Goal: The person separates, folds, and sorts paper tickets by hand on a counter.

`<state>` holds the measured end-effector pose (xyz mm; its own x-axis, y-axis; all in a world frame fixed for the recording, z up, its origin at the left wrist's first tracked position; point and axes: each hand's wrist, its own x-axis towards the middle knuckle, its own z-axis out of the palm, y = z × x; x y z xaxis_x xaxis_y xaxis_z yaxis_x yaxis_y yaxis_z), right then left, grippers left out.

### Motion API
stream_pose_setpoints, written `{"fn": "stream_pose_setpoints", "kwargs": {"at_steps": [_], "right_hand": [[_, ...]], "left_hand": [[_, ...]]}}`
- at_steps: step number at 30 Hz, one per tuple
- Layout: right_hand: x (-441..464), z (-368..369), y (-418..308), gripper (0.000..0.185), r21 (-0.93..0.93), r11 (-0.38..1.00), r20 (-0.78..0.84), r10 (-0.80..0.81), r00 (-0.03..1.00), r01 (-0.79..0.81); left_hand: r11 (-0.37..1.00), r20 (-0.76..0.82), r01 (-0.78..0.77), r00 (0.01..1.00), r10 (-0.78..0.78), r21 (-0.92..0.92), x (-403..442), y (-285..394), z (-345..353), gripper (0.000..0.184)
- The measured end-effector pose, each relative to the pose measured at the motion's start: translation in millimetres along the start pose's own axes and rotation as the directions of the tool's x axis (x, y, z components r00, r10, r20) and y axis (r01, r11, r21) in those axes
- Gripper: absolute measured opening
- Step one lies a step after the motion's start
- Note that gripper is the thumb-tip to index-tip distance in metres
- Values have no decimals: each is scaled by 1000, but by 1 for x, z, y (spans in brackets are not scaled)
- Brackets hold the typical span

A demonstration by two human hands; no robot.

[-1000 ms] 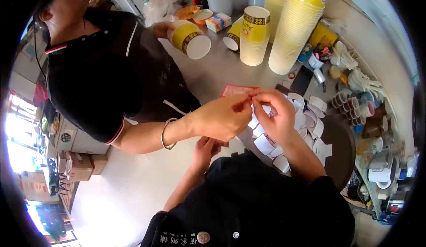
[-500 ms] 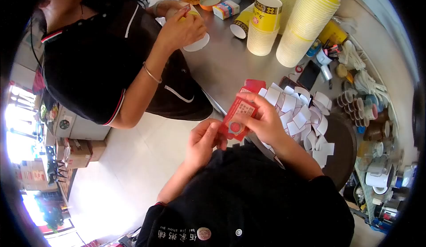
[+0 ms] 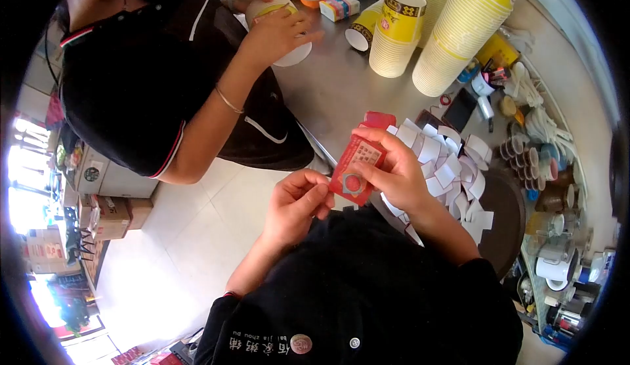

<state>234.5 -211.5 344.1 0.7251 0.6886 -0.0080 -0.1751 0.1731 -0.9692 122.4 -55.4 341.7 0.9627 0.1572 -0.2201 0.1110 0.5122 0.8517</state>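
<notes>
My right hand (image 3: 397, 171) holds a red printed card (image 3: 351, 178) between thumb and fingers; pale lettering and a round emblem show on its face. Whether it is one card or a thin stack I cannot tell. My left hand (image 3: 298, 204) is closed in a pinch beside the card's left edge, and what its fingertips hold, if anything, is hidden. Just behind the card, more red cards (image 3: 378, 120) lie at the table's edge. A heap of white curled paper pieces (image 3: 433, 158) spreads beside my right hand.
Across the metal table (image 3: 328, 96), a co-worker's hand (image 3: 279, 37) rests against a yellow and white paper cup (image 3: 270, 7). Tall stacks of paper cups (image 3: 459, 37) stand at the back. A phone (image 3: 458, 109) lies near the heap, and a dark round stool (image 3: 505, 220) is at right.
My left hand has drawn slightly left from the card, which now shows more of its face. The co-worker's hand has opened out over the cup, and the red piece it held is no longer visible.
</notes>
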Motion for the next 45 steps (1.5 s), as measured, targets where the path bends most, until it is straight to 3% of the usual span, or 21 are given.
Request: {"fn": "stream_pose_setpoints", "kwargs": {"at_steps": [3,4,5,6,8,10,15,22,24,27,28,29,30,31,33,36,38,40,42,44,45], "right_hand": [[3,3,12,44,52,998,16,-26,1000,25],[3,5,14,42,-259,954,-48,-167,985,149],[2,6,16,41,-549,803,-65,-317,946,231],[1,7,14,41,-549,803,-65,-317,946,231],[-2,10,7,29,-643,631,32,-544,839,434],[-9,17,1,16,-400,824,116,-388,914,401],[-13,23,3,9,-304,902,89,-292,952,305],[-16,17,6,5,-262,938,46,-220,974,225],[-17,9,5,8,-310,926,87,-198,976,216],[-18,-16,5,8,-329,915,-91,-277,957,234],[-18,-29,5,11,-301,926,-180,-290,940,228],[-19,-47,0,14,-390,867,-192,-407,893,311],[-27,-66,-4,13,-528,808,-294,-462,837,261],[-34,-84,-9,13,-649,737,-373,-524,766,188],[-48,-114,-13,12,-629,769,-581,-561,589,112],[-51,-117,-34,14,-709,678,-563,-710,423,195],[-50,-111,-34,14,-705,689,-561,-688,461,169],[-47,-103,-29,14,-705,680,-510,-684,522,202],[-46,-99,-20,16,-687,691,-486,-668,564,226],[-43,-94,-13,16,-660,706,-477,-658,583,257],[-40,-93,-9,15,-640,712,-459,-655,600,288]], "left_hand": [[999,14,-47,999,47,20,-1,0,0,8],[996,18,-77,997,77,39,-1,0,1,8],[996,18,-77,997,77,39,-2,0,1,8],[990,-10,-92,996,94,111,-3,0,2,8],[978,-35,-105,993,113,183,-3,0,4,8],[958,-53,-137,987,155,252,-4,-1,7,9],[925,-74,-158,978,195,347,-5,-1,12,6],[776,-17,-285,935,355,562,-1,-13,7,5],[780,-17,-255,947,322,572,-2,-15,5,4],[829,-54,-181,968,245,529,3,-14,5,2],[871,-94,-133,975,200,472,5,-14,6,2],[872,-75,-134,979,191,471,10,-18,5,4],[874,-75,-133,979,190,468,15,-22,8,4],[879,-6,-162,983,184,449,21,-28,16,4],[880,138,-203,978,158,429,38,-44,29,5],[829,316,-214,947,47,517,72,-72,54,12],[947,337,-26,937,-89,321,99,-105,60,18],[924,124,170,967,-224,341,115,-125,52,24],[845,-78,385,920,-385,372,127,-129,29,24],[861,-213,452,888,-408,235,134,-136,6,22],[847,-194,515,852,-487,135,144,-143,-11,20]]}}
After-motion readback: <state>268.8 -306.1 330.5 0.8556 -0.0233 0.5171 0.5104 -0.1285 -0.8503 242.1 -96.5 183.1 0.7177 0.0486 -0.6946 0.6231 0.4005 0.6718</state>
